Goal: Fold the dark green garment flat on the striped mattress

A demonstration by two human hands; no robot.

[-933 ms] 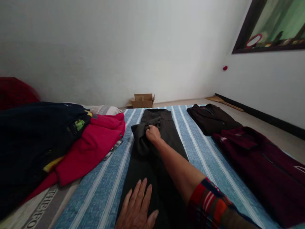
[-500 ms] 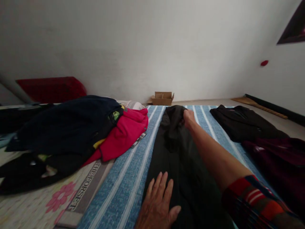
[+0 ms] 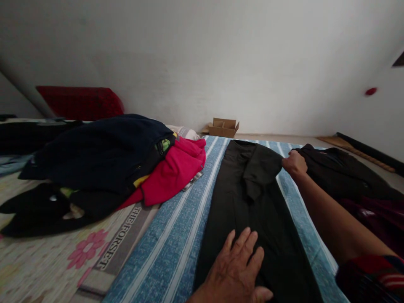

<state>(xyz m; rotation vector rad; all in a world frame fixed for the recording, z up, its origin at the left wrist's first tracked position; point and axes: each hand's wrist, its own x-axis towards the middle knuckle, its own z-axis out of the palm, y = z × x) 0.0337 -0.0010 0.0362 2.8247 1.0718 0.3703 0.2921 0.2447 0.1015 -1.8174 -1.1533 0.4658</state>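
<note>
Dark trousers (image 3: 252,198) lie under left hand (image 3: 236,273), pinched by right hand (image 3: 294,163).

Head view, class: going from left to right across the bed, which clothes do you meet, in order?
Navy jacket → red top → black trousers under the left hand, pinched by the right hand → black jacket.

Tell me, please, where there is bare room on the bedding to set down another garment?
The striped blue blanket lies bare between the red garment and the dark trousers. Left is heaped with clothes; right holds dark jackets.
</note>
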